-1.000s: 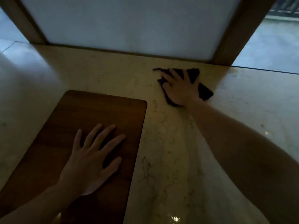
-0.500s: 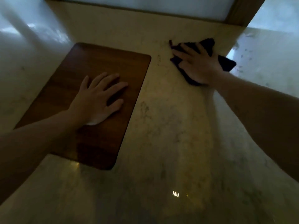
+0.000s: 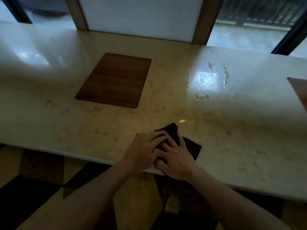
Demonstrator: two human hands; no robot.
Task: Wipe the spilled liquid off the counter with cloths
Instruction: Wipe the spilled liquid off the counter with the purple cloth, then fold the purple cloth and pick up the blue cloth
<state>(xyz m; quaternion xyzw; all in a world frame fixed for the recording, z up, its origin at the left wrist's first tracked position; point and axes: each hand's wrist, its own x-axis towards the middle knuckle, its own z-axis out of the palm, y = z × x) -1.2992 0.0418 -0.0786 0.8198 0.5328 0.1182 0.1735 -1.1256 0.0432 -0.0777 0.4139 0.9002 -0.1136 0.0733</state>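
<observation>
Dark cloth point(image 3: 191, 145) pulled back to counter point(image 3: 232, 146) edge, both hands, left point(image 3: 142, 151) and right point(image 3: 176, 159), pressing flat on it

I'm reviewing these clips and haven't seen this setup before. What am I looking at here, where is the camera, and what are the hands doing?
No machine here: a person wears a wide-angle camera on the head, looking forward and down. The left hand and right hand both press on a dark cloth at the near edge of a pale stone counter. A wooden board lies farther back, untouched. To its right, a shiny patch of spilled liquid is not yet wiped. A second brown board's corner shows at the right edge.
</observation>
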